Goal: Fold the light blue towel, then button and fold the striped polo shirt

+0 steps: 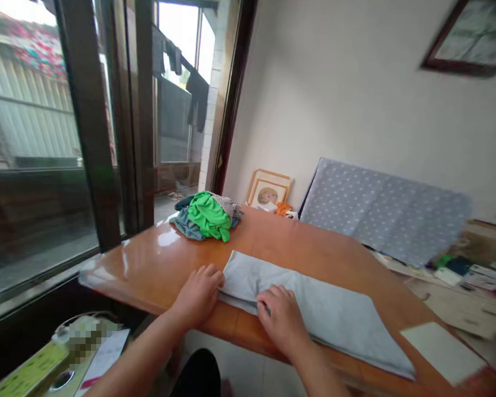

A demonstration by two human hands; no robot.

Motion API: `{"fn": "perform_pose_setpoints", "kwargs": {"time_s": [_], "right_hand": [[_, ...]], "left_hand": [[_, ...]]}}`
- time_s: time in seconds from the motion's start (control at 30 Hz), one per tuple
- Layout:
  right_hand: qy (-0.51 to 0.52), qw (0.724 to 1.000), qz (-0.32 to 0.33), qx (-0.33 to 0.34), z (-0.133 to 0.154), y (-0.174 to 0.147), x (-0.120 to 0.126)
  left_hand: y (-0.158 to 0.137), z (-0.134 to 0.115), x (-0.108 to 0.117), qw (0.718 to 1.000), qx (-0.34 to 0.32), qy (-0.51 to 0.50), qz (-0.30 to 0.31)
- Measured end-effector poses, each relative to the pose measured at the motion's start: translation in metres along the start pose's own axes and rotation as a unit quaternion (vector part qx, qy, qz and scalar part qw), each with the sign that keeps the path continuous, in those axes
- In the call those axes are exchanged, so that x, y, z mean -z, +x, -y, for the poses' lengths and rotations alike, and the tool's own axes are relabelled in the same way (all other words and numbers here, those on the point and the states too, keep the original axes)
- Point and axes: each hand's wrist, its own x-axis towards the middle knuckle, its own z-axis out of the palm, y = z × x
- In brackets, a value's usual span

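A light grey piece of cloth [334, 309], folded into a long flat strip, lies along the near side of the wooden table [297, 237]. My left hand [200, 289] is at the cloth's left end, its fingers curled closed on the corner. Partway along the near edge, my right hand [281, 317] pinches the fabric between thumb and fingers. A lower layer shows along the edge between my hands. The exact kind of garment cannot be made out.
A heap of clothes with a bright green garment [209, 215] sits at the table's far left. A pale sheet [444, 350] lies at the right. Glass doors [126, 121] stand left, and a side surface with a yellow-green box [28, 369] is lower left.
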Motion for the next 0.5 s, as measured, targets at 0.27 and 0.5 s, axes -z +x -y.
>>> {"fn": "perform_pose_setpoints", "kwargs": {"time_s": [0.27, 0.5], "right_hand": [[0.013, 1.0, -0.002, -0.001, -0.003, -0.006, -0.003], [0.075, 0.997, 0.003, -0.012, -0.005, -0.004, 0.005]], "left_hand": [[-0.005, -0.001, 0.005, 1.0, -0.026, 0.006, 0.01], [-0.003, -0.001, 0.012, 0.999, -0.034, -0.006, 0.022]]}}
